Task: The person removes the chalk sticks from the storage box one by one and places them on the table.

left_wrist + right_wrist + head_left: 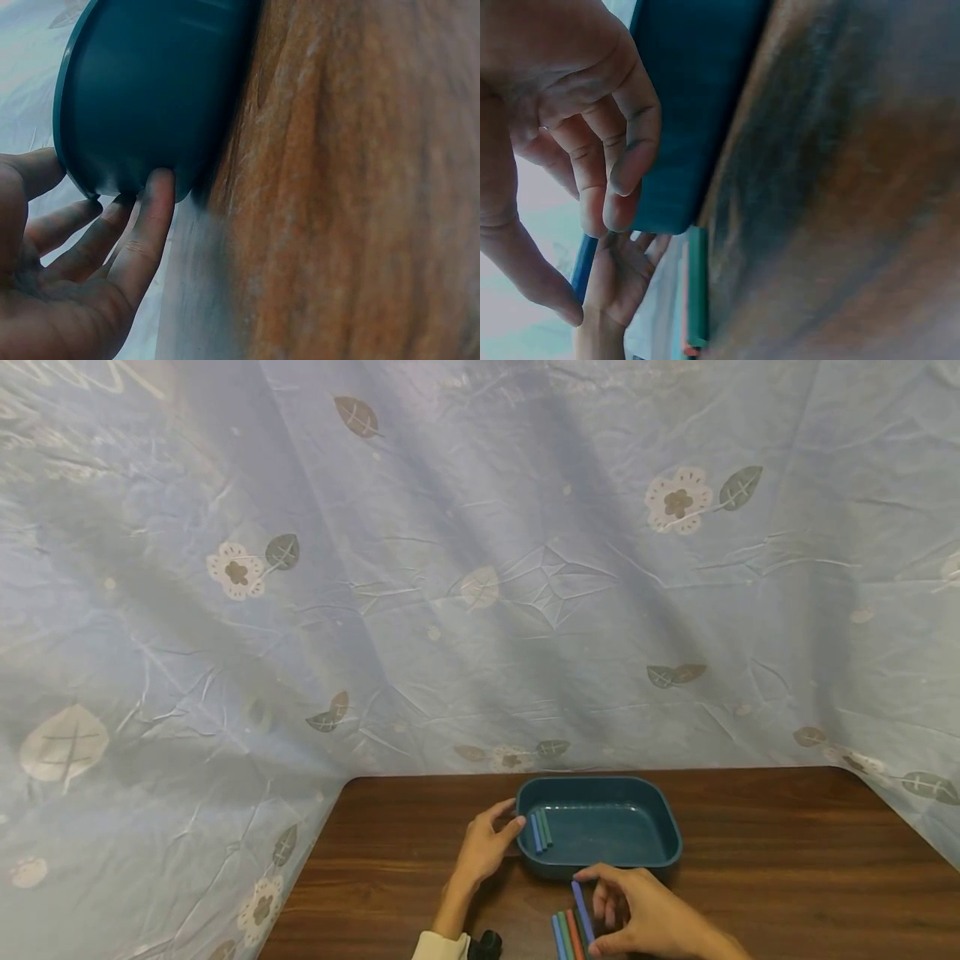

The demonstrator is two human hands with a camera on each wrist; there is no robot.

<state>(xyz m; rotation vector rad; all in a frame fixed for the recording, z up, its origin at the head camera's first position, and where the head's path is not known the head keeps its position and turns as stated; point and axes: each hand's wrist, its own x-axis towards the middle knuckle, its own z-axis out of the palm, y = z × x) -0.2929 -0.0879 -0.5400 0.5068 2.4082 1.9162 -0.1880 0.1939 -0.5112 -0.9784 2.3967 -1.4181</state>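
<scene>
A teal rectangular tub (600,860) sits on the table, with several slim blue and green sticks (541,831) lying side by side at its left end. My left hand (483,846) holds that end, thumb at the rim and fingertips against the outer wall (142,97). Just in front of the tub, my right hand (648,910) pinches a blue stick (582,910) lengthwise between thumb and forefinger. The same blue stick (583,262) shows in the right wrist view; the other fingers are bent loosely beside it. Below it lies a row of blue, green and red sticks (574,935).
The brown wooden table (397,860) reaches back to a pale blue curtain (480,610) with leaf and flower prints. A small black object (489,943) is by the left sleeve (441,947), at the bottom of the head view.
</scene>
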